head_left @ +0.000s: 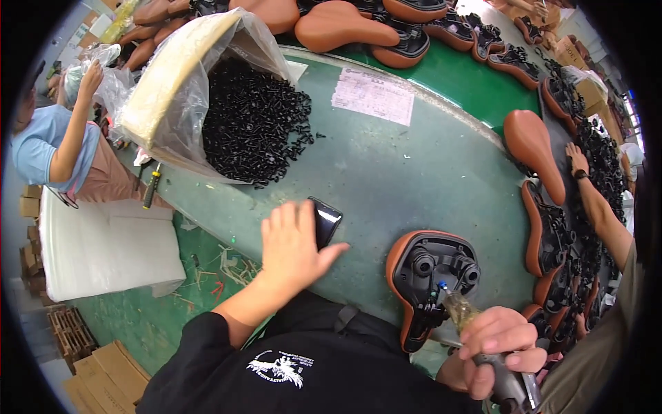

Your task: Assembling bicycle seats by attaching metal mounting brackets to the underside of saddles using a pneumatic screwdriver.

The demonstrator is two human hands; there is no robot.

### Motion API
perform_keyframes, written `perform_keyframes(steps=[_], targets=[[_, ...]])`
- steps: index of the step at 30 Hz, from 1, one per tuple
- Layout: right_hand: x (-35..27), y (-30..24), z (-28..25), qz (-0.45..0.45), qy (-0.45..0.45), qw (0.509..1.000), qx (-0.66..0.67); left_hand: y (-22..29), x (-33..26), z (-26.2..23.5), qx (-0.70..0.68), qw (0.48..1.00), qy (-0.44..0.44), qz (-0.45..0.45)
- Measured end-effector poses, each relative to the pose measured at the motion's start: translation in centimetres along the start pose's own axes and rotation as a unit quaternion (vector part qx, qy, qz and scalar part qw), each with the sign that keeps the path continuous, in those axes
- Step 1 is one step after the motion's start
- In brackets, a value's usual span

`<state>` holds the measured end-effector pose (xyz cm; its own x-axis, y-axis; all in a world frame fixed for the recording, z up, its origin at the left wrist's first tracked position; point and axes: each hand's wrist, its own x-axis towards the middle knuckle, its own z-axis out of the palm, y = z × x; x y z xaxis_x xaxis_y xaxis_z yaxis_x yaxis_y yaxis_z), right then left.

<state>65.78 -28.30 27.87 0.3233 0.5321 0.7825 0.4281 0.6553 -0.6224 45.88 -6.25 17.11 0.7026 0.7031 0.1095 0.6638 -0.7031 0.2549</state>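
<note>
My left hand (288, 241) is open, its fingers stretched out and thumb apart, at the table's near edge. It partly covers a black phone (327, 222) lying there; whether it presses on the phone I cannot tell. My right hand (500, 341) is wrapped around a power screwdriver (460, 310) with a taped nose. The driver's blue-ringed tip points at the underside of a brown bicycle saddle (414, 265), which lies upside down with its black base and two round springs facing up. From this angle I cannot tell if the tip touches a screw.
A tipped, plastic-lined box (162, 83) spills black screws (252, 117) onto the green table. A printed sheet (372, 95) lies behind, a yellow-black screwdriver (152, 186) at the left edge. More brown saddles (534, 148) line the far and right sides. A co-worker's arm (598, 200) reaches in at right.
</note>
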Motion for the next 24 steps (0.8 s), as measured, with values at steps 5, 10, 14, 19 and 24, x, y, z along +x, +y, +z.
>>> perform_keyframes(steps=[5, 10, 14, 19, 24], targets=[[-0.8, 1.1, -0.2, 0.057, 0.08, 0.995, 0.018, -5.2, -0.1, 0.3, -0.006, 0.999, -0.047, 0.023], [-1.8, 1.1, -1.2, 0.053, 0.073, 0.995, 0.037, -4.3, -1.2, -0.5, 0.011, 0.998, -0.053, 0.011], [-2.2, 1.0, -2.1, 0.066, 0.07, 0.991, 0.093, -6.8, -4.2, -1.5, -0.032, 0.992, -0.003, -0.124], [-2.3, 0.7, -2.2, 0.069, 0.114, 0.984, 0.116, -14.5, -3.0, -4.6, -0.063, 0.896, 0.113, -0.426], [-2.3, 1.5, -2.5, 0.091, 0.125, 0.983, 0.099, -20.0, 1.5, -3.7, -0.118, 0.854, 0.07, -0.502]])
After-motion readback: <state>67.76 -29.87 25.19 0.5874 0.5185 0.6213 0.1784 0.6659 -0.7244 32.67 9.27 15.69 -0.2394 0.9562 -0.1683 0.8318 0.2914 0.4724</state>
